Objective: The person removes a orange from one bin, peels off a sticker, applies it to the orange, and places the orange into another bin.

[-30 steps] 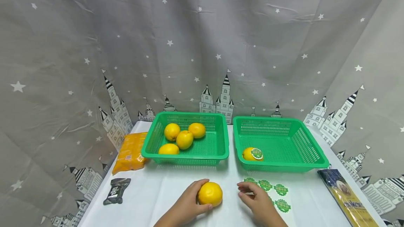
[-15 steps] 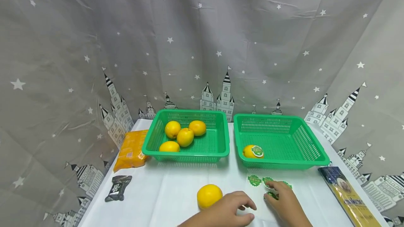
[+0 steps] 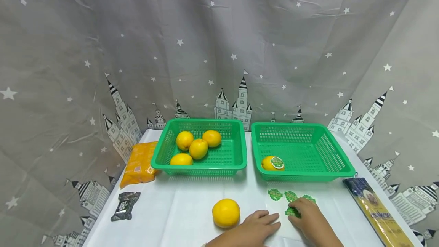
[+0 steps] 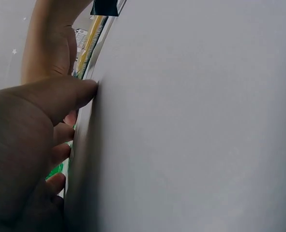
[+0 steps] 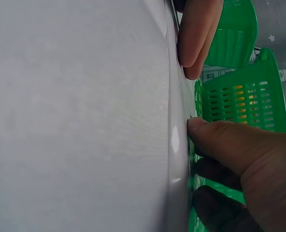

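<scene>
My left hand point(image 3: 252, 230) rests on the near left part of a pale sticker sheet point(image 3: 278, 208), its fingers fairly straight. My right hand point(image 3: 313, 222) bends over the same sheet, thumb and fingertips at a round green sticker point(image 3: 292, 212) that they partly cover. In the right wrist view my right thumb point(image 5: 225, 137) touches the sheet, apart from the fingers. Whether the sticker is pinched cannot be made out. More green stickers point(image 3: 275, 194) lie along the sheet's far edge. A yellow lemon-like fruit point(image 3: 226, 213) sits on the white table, left of my left hand.
Several yellow fruits point(image 3: 198, 148) lie in the left green basket point(image 3: 230, 170). The right green basket point(image 3: 308, 174) holds one fruit with a sticker point(image 3: 277, 162). An orange packet point(image 3: 140, 163) and a black wrapper point(image 3: 125, 206) lie left. A blue-gold packet point(image 3: 378, 210) lies right.
My left hand has let go of the fruit, moved right and come down on the sheet. My right hand has shifted right, from the sheet's left side to a sticker nearer its middle.
</scene>
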The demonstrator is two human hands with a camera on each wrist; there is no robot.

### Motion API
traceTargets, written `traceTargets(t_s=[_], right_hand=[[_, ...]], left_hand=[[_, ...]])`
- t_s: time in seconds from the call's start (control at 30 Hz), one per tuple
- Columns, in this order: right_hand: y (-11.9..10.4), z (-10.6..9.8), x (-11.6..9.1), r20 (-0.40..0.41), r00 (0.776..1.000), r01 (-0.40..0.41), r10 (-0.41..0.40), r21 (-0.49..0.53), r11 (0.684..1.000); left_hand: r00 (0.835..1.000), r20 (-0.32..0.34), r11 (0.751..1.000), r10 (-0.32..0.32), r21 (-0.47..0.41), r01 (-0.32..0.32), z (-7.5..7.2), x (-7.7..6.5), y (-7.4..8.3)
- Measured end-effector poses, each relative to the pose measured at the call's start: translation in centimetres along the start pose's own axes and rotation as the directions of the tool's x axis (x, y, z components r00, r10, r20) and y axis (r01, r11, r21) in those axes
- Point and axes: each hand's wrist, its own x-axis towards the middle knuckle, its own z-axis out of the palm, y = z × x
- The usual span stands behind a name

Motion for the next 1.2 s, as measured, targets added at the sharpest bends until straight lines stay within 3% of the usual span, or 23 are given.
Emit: traceTargets(t_s=[0.3, 0.5, 0.67, 0.8, 1.03, 1.2], right_hand=[[-1.0, -1.0, 1.0, 0.096, 0.995, -0.001, 0.006, -0.05, 0.999], [-1.0, -1.6, 1.7, 0.116, 0.993, 0.0, 0.002, -0.02, 1.0], [-0.3, -2.0, 3.1, 0.088, 0.991, -0.112, 0.104, 0.093, 0.989], [0.1, -1.9, 4.1, 0.073, 0.983, -0.171, 0.167, 0.063, 0.983], [0.3, -1.6, 5.0, 0.068, 0.976, -0.211, 0.208, 0.039, 0.977], [0.7, -1.6, 4.9, 0.023, 0.978, -0.208, 0.207, 0.076, 0.975]], left_hand=[[0.999, 0.033, 0.997, -0.01, -0.075, 0.012, -0.4, 0.0, -0.1], [1.0, 0.019, 0.998, -0.002, -0.059, 0.003, -0.2, 0.0, -0.2], [0.998, 0.06, 0.995, -0.016, -0.095, 0.022, 0.1, 0.3, -0.4], [0.997, 0.07, 0.994, -0.017, -0.102, 0.024, 0.1, 0.5, -0.4], [0.997, 0.07, 0.994, -0.017, -0.111, 0.025, 0.0, 0.4, -0.3], [0.997, 0.077, 0.995, -0.025, -0.098, 0.033, 0.0, 0.5, -0.3]])
